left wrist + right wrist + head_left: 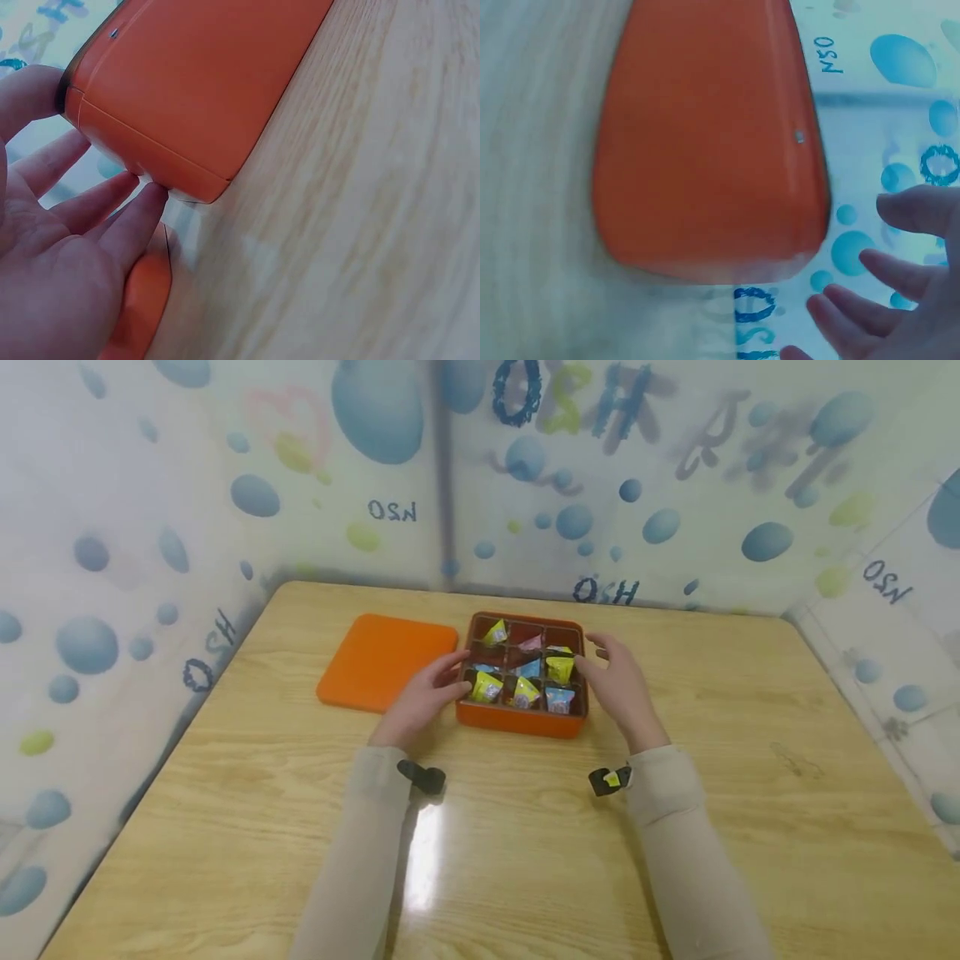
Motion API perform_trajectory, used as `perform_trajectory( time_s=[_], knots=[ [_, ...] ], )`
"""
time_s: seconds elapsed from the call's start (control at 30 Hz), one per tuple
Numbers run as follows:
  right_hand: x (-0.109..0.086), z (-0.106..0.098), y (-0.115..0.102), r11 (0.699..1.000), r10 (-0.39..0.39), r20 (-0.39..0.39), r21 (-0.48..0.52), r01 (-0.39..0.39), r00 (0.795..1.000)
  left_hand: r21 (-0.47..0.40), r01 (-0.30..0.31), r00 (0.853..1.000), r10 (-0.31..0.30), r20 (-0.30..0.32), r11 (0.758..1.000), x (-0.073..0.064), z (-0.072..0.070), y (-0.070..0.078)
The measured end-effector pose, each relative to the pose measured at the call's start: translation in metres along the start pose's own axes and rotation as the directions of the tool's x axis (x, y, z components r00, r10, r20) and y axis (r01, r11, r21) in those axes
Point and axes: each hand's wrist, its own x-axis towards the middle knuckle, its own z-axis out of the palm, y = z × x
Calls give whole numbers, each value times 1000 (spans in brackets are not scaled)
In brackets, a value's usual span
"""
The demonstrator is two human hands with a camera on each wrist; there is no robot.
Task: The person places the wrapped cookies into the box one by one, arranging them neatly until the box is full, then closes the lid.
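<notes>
An orange box (517, 720) with a dark divided inside stands on the table in the head view. Small wrapped packets, yellow (487, 687), blue (558, 699) and pink (529, 644), lie in its compartments. At the box's left side is my left hand (423, 695). The left wrist view shows its fingertips touching the side wall, fingers nearly straight, with the thumb at the upper rim. My right hand (621, 683) is beside the right edge. Its fingers are spread and stand apart from the box (712, 150) in the right wrist view.
An orange square lid (386, 660) lies flat on the wooden table (487, 827), left of the box and partly behind my left hand. Behind the table rises a wall (465, 485) covered with blue and green spots and letters.
</notes>
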Motion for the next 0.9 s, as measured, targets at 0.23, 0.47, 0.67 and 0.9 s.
perform_trajectory(
  time_s=[0.23, 0.47, 0.67, 0.9],
  knots=[
    [-5, 2, 12, 1000, -15, 118, 19, 13, 993, -30, -16, 1000, 16, -8, 999, -2, 0, 1],
    [-4, 0, 18, 999, -29, 158, 39, 23, 987, -17, -16, 1000, 15, -26, 1000, 9, 0, -16],
    [-2, -1, 24, 995, -36, 159, 100, 20, 987, 38, -18, 1000, 19, -22, 999, 11, 2, -12],
    [-4, 3, 26, 997, -13, 140, 81, 1, 990, 52, 35, 999, -35, 3, 998, 6, 4, 3]
  ],
)
